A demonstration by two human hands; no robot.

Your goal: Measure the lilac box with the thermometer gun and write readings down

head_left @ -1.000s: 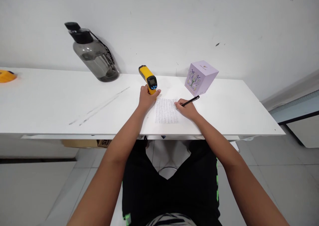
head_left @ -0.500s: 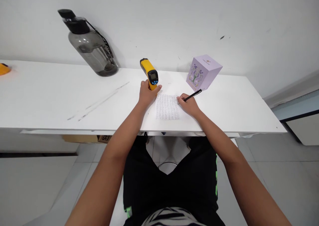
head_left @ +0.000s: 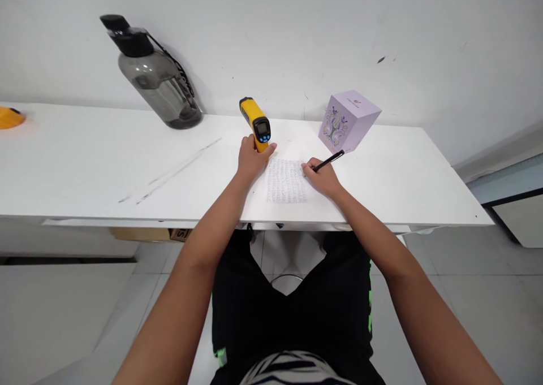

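Note:
My left hand (head_left: 253, 158) is closed around the handle of a yellow and black infrared thermometer (head_left: 255, 119), whose small screen and blue buttons face me. In my right hand (head_left: 321, 176) is a black pen (head_left: 331, 160), slanted up to the right, its tip hidden by my fingers. Between my hands, a sheet of paper (head_left: 286, 184) covered with rows of small handwriting lies flat on the white table (head_left: 203, 176). My right fingers rest at the sheet's upper right edge, and the thermometer's handle is just beyond its upper left corner.
A lilac box (head_left: 350, 122) with a floral print stands behind my right hand, close to the wall. At the back left is a grey see-through bottle (head_left: 163, 85) with a black cap. An orange object (head_left: 11, 117) lies at the far left edge.
The whole view has shifted slightly. Both hands keep their grips on the thermometer and the pen, with no clear movement over the table.

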